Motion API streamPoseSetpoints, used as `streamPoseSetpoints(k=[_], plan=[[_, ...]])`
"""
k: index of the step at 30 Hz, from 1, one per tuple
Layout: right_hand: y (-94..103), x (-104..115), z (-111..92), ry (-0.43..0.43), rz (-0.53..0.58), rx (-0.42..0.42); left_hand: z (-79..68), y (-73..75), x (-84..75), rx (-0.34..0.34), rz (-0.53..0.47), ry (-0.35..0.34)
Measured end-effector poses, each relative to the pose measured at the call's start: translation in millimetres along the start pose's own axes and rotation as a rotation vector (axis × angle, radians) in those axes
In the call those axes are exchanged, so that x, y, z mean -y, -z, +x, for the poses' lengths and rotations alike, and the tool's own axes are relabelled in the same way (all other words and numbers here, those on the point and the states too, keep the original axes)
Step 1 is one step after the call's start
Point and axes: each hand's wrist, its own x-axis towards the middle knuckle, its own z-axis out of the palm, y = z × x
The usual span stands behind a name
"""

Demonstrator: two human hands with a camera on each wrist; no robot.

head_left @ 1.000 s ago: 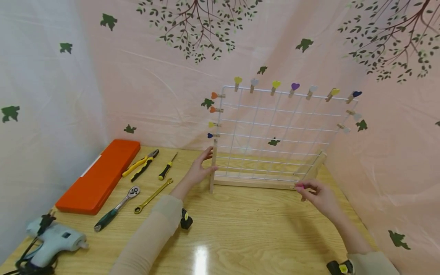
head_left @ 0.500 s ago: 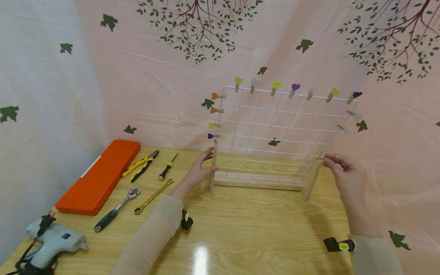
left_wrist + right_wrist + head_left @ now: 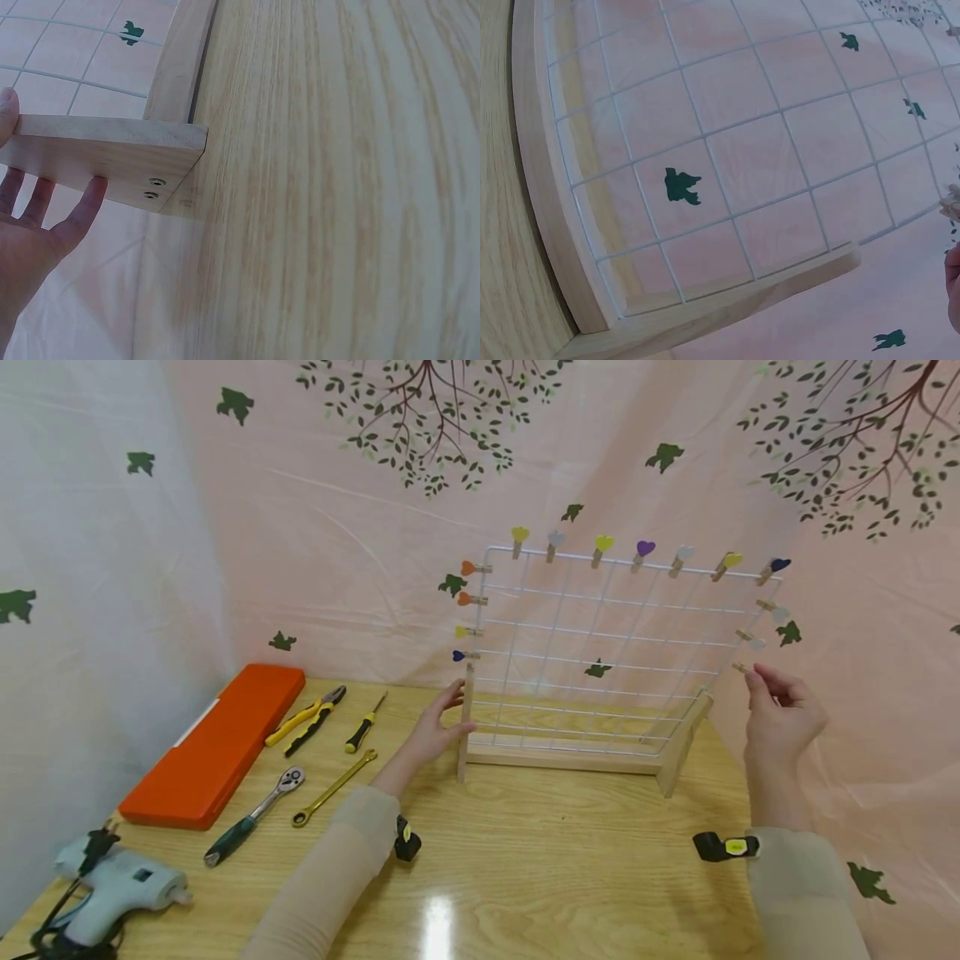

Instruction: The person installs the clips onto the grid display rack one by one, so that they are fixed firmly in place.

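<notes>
A white wire grid (image 3: 611,622) stands in a wooden base (image 3: 562,760). My left hand (image 3: 432,727) grips the base's left side panel (image 3: 112,154), thumb on one face and fingertips on the other. Beside the grid's right edge, my right hand (image 3: 783,710) pinches a small wooden clothespin (image 3: 741,667); its decorated end is hidden by the fingers. Just above it, clothespins with whitish hearts (image 3: 752,642) sit on the same edge. Only a sliver of the right fingers (image 3: 953,281) shows in the right wrist view.
Heart clothespins line the grid's top, such as a purple one (image 3: 645,550), and its left edge. On the table's left lie an orange case (image 3: 217,747), pliers (image 3: 307,718), a screwdriver (image 3: 366,723), a ratchet (image 3: 255,817), a wrench (image 3: 333,789) and a glue gun (image 3: 120,881).
My right hand has risen with the clothespin from near the base's lower right corner, up along the grid's right side. The left hand has stayed on the side panel.
</notes>
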Motion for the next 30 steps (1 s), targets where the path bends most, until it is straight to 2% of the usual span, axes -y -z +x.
streamPoseSetpoints(k=[9,18,25,30], plan=[[-6.3,-24,7,0.002,-0.043,-0.077,-1.7,0.5,-8.8,0.004,0.003,-0.001],[-9.0,-38,8,0.049,-0.122,-0.063,-1.8,-1.6,-7.5,0.021,0.000,0.000],[-11.3,-41,10,0.058,-0.086,-0.040,0.1,-0.8,-7.8,0.011,-0.009,0.013],[-9.4,-41,9,0.049,-0.179,-0.038,2.8,0.4,-6.1,0.023,-0.013,0.012]])
